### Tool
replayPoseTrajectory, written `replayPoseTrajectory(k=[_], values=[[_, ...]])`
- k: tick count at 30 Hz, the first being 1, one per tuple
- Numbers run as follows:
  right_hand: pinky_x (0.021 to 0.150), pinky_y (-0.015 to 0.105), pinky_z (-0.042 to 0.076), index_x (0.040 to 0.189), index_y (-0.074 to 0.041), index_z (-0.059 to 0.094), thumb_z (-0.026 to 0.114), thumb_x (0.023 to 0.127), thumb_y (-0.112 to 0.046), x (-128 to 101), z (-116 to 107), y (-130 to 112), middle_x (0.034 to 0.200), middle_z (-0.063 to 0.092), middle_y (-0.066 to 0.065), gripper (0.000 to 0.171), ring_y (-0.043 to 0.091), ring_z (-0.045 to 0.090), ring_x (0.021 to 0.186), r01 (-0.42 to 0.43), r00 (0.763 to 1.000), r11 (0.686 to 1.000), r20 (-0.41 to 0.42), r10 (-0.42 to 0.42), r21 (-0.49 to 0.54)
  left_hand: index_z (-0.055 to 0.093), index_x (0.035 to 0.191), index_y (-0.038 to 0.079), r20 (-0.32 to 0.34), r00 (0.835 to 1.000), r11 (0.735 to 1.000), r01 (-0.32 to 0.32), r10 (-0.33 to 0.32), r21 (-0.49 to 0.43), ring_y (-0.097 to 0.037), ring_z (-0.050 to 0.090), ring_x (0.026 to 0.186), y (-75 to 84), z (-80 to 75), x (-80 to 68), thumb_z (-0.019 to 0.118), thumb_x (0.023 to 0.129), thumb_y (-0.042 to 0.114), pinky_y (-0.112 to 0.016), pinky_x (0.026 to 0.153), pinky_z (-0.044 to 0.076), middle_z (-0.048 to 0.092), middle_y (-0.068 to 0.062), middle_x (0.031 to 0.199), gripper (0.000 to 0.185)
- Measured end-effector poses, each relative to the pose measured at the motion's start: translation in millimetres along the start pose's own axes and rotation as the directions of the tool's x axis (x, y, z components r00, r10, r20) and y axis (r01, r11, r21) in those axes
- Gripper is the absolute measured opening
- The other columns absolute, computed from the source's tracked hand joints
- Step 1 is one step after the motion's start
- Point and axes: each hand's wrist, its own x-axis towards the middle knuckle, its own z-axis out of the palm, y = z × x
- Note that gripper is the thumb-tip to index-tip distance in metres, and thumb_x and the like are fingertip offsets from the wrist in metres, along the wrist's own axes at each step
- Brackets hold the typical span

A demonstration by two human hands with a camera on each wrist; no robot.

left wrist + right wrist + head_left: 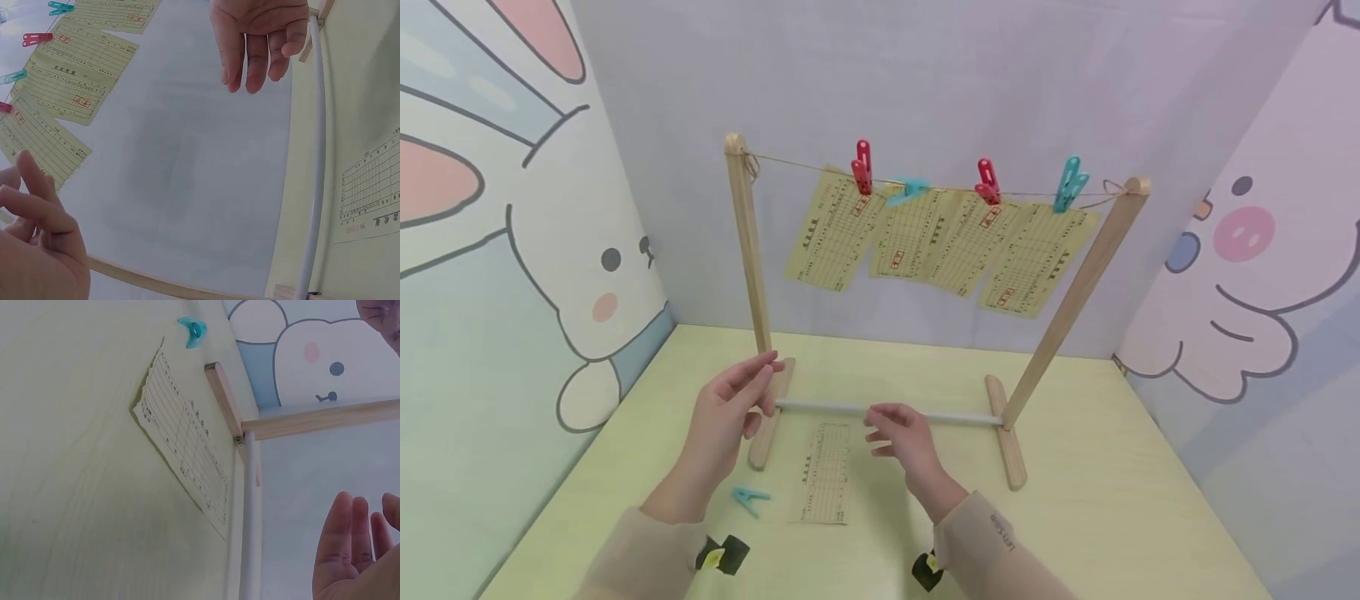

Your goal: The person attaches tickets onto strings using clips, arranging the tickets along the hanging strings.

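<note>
My left hand hovers beside the left post of a wooden drying rack, its fingers loosely bent with nothing between them. Over the table, near the white crossbar, my right hand hangs with relaxed, empty fingers. Between and below both hands, one printed paper slip lies flat on the table. To its left is a loose blue clothespin. Several yellowish slips hang from the string, among them a leftmost slip under a red clothespin and a rightmost slip under a teal clothespin.
The rack's left post and right post stand on wooden feet, with a string tied between their tops. Another red clothespin and a blue one grip the string. Cartoon-printed walls surround the pale yellow table.
</note>
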Motion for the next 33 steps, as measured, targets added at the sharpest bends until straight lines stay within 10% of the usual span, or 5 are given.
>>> replayPoseTrajectory(k=[9, 21, 33], values=[[0.073, 0.033, 0.06, 0.125, 0.002, 0.06, 0.064, 0.097, -0.029, -0.1, 2.6, 19.4, 0.114, 0.07, 0.015, 0.042, 0.016, 0.069, 0.085, -0.035, 0.999, 0.999, 0.003, 0.035, -0.008, 0.051, 0.141, 0.005, -0.05, 0.989, 0.99, 0.139, -0.138, 0.018, -0.004, 0.055, 0.064, -26.4, -8.2, -10.7, 0.058, 0.101, 0.03, -0.013, 0.047, 0.035, 0.069, 0.021, 0.108, 0.048], [0.074, 0.035, 0.06, 0.123, 0.004, 0.06, 0.064, 0.096, -0.024, -2.2, 8.6, 34.6, 0.112, 0.07, 0.018, 0.038, 0.035, 0.069, 0.095, -0.082, 0.997, 0.997, -0.013, 0.082, -0.007, 0.06, 0.13, 0.019, -0.075, 0.976, 0.978, 0.207, -0.207, -0.008, -0.002, 0.056, 0.067, -59.3, -26.1, -23.1, 0.059, 0.101, 0.031, -0.013, 0.047, 0.035, 0.07, 0.019, 0.111, 0.033], [0.072, 0.036, 0.06, 0.123, 0.004, 0.06, 0.066, 0.095, -0.025, -7.5, 14.0, 45.0, 0.107, 0.071, 0.013, 0.041, 0.027, 0.07, 0.089, -0.069, 0.997, 0.998, -0.04, 0.068, -0.015, 0.049, 0.142, 0.004, -0.098, 0.962, 0.967, 0.255, -0.253, 0.007, -0.002, 0.057, 0.067, -76.6, -31.2, -28.2, 0.058, 0.101, 0.032, -0.013, 0.049, 0.036, 0.069, 0.023, 0.107, 0.051]])
